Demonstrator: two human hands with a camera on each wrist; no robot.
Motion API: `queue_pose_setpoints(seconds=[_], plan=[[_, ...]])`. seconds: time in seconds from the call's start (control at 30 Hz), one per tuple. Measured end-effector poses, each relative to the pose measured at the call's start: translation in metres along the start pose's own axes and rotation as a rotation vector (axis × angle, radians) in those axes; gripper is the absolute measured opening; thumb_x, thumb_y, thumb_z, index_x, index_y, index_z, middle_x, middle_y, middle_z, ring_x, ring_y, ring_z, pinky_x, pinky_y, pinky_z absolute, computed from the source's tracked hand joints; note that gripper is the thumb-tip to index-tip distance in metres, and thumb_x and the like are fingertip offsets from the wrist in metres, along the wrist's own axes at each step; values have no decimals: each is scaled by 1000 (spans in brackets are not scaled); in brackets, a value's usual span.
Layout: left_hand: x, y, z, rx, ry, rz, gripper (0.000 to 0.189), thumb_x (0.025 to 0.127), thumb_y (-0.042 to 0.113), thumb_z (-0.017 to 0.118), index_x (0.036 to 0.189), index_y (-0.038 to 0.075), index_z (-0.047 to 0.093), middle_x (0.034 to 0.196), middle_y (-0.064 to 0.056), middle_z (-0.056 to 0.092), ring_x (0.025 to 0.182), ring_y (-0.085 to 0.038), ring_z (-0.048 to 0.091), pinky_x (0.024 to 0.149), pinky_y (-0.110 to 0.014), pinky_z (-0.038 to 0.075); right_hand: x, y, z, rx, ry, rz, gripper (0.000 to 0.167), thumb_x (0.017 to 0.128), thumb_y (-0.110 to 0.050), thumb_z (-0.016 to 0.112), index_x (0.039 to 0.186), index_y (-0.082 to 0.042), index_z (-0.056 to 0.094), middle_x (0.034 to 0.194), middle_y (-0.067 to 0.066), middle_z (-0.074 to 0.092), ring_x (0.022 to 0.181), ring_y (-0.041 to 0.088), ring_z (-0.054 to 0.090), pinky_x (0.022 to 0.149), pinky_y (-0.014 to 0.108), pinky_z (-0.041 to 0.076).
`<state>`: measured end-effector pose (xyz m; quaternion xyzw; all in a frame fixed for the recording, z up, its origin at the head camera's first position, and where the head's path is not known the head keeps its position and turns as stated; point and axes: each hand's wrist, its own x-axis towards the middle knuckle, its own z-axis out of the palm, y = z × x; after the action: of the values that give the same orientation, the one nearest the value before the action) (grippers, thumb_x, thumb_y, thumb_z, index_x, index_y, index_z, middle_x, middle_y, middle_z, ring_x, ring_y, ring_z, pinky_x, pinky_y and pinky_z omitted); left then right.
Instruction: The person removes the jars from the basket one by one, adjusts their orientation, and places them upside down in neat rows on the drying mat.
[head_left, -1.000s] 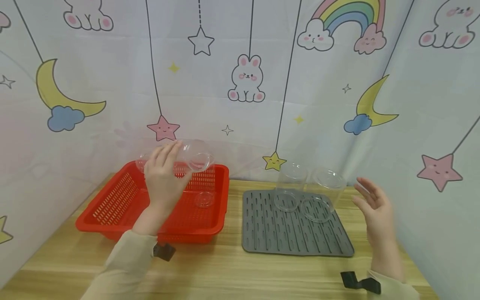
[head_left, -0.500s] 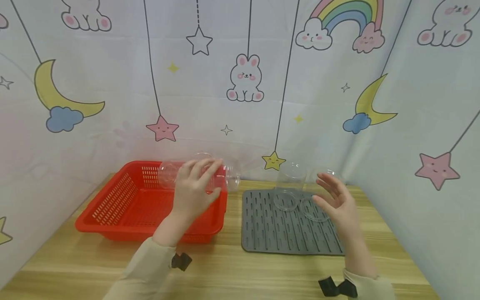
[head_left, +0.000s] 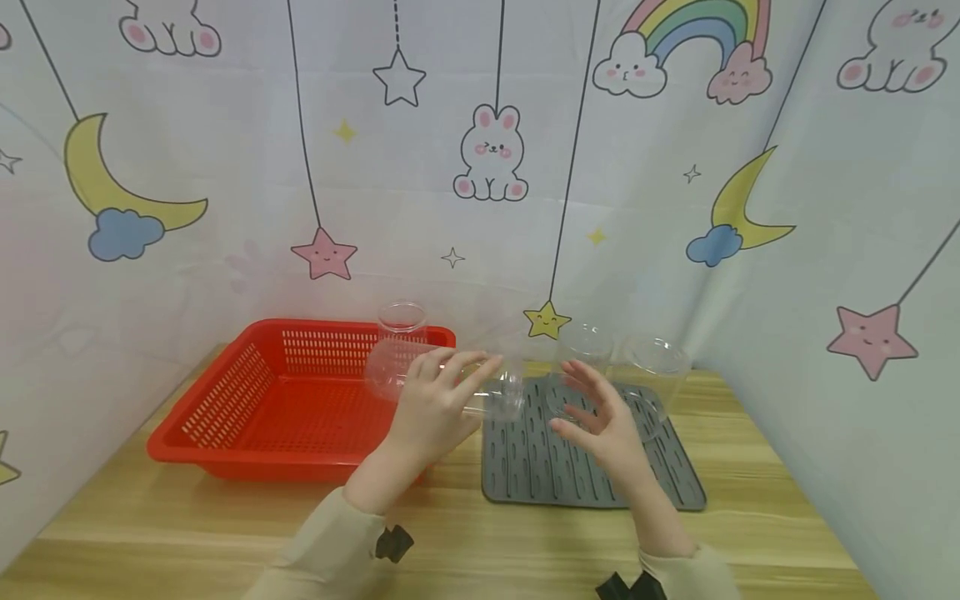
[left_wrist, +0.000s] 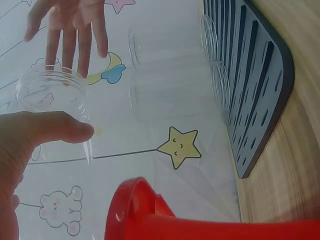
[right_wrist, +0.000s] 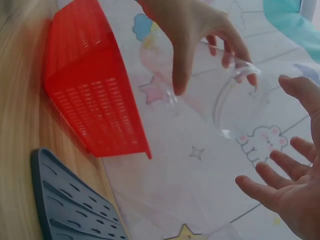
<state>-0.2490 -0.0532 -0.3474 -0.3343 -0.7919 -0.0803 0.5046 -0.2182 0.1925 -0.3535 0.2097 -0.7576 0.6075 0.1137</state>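
The step in hand looks like a hand-to-hand pass of a clear jar above the left edge of the grey mat; the next move seems to call for the right hand to meet the jar's end and close on it before the left hand lets go; the jar lies sideways in the air left of the mat's middle, grasped between the left hand's thumb and fingers; the right hand's fingers, over the mat, are spread and slightly bent, grasping nothing, near the jar's right end yet apart from it; two standing jars occupy the mat's far right part; the red basket sits left of the mat.
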Motion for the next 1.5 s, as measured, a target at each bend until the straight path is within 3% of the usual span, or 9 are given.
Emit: queue_pose_setpoints(seconds=[0.1, 0.23, 0.57, 0.77, 0.9, 1.0, 1.2, 1.37, 1.5], plan=[[-1, 6, 3, 24, -4, 37, 69, 58, 18, 86, 124, 20, 67, 113, -3, 64, 104, -26, 55, 84, -38, 49, 1, 5, 10, 2, -54, 9, 80, 83, 2, 72, 151, -4, 30, 155, 12, 35, 140, 35, 36, 102, 38, 50], [-4, 12, 6, 55, -14, 76, 70, 57, 22, 87, 124, 22, 66, 114, -2, 63, 104, -25, 56, 83, -36, 50, 0, 11, 16, 44, -110, 16, 82, 85, 1, 71, 154, -7, 26, 157, 15, 30, 142, 39, 33, 101, 47, 49], [-8, 24, 12, 27, -40, 71, 77, 54, 29, 94, 125, 22, 65, 118, 0, 62, 107, -23, 52, 87, -36, 47, -2, 14, 22, 16, -103, 40, 76, 81, 0, 76, 146, -5, 38, 149, 17, 40, 135, 39, 43, 93, 36, 56], [-6, 25, 14, -19, -42, 51, 84, 57, 33, 94, 132, 19, 60, 123, -2, 61, 111, -23, 52, 93, -36, 47, -2, 13, 22, 40, -74, 24, 71, 81, 2, 74, 143, -4, 40, 148, 16, 41, 127, 7, 50, 91, 32, 56], [-3, 22, 10, -156, -74, -1, 98, 52, 36, 97, 137, 14, 54, 133, -5, 57, 121, -25, 49, 105, -42, 43, -1, 15, 19, 39, -57, 33, 70, 82, 3, 73, 144, -4, 40, 149, 20, 39, 132, 20, 47, 92, 32, 55], [-2, 17, 8, -254, -93, -69, 105, 49, 40, 97, 139, 11, 50, 139, -7, 53, 129, -28, 45, 112, -52, 36, 0, 16, 17, 34, -36, 47, 69, 82, 3, 72, 143, -3, 40, 148, 20, 40, 134, 30, 43, 93, 32, 54], [-1, 5, 2, -398, -97, -283, 108, 52, 37, 96, 143, 9, 46, 145, -13, 48, 139, -38, 35, 112, -65, 28, 2, 13, 10, 52, 27, 94, 68, 82, 4, 71, 143, -3, 39, 143, 11, 44, 126, 12, 50, 91, 28, 54], [-1, -2, -3, -568, -156, -578, 105, 64, 30, 91, 151, 13, 35, 157, -12, 33, 148, -38, 17, 111, -70, 24, 4, 14, 6, 105, 77, 133, 69, 85, 5, 66, 145, -3, 33, 147, 15, 38, 130, 21, 43, 89, 21, 51], [-1, -7, -5, -761, -195, -861, 107, 73, 30, 86, 157, 21, 20, 163, -5, 21, 150, -32, 15, 112, -66, 26, 4, 16, 8, 158, 135, 142, 68, 85, 6, 63, 145, 0, 32, 146, 14, 39, 132, 28, 41, 91, 19, 50]])
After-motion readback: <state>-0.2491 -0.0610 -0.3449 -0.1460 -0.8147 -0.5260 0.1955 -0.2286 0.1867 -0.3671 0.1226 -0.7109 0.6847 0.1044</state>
